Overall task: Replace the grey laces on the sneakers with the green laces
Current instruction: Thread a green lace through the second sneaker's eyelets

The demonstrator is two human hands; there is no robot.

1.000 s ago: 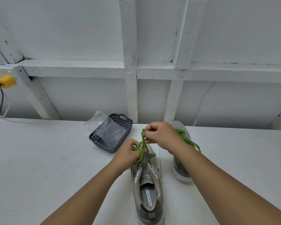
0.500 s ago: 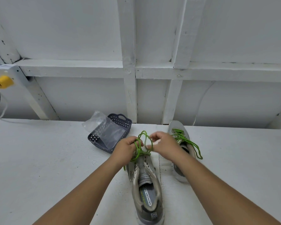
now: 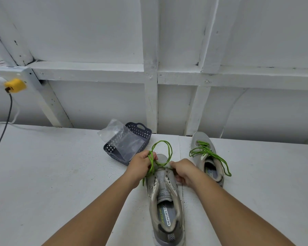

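Note:
A grey sneaker (image 3: 164, 197) lies in front of me, toe pointing away, its eyelets mostly bare. A green lace (image 3: 164, 151) loops above its toe. My left hand (image 3: 142, 166) grips several strands of that lace at the shoe's left side. My right hand (image 3: 183, 172) pinches the lace at the shoe's right front eyelets. A second grey sneaker (image 3: 205, 153) stands to the right, laced with a green lace (image 3: 209, 155) whose loose ends trail over its side.
A dark perforated basket (image 3: 144, 132) with a clear plastic bag (image 3: 121, 137) in it stands behind my left hand. A yellow plug (image 3: 15, 85) and its grey cable (image 3: 2, 132) are at the far left. A white framed wall rises behind the white table (image 3: 52, 174).
My hands moved apart and lower to the shoe's front. The lace bundle opened into a wide loop above the toe. My right arm uncovered the second sneaker.

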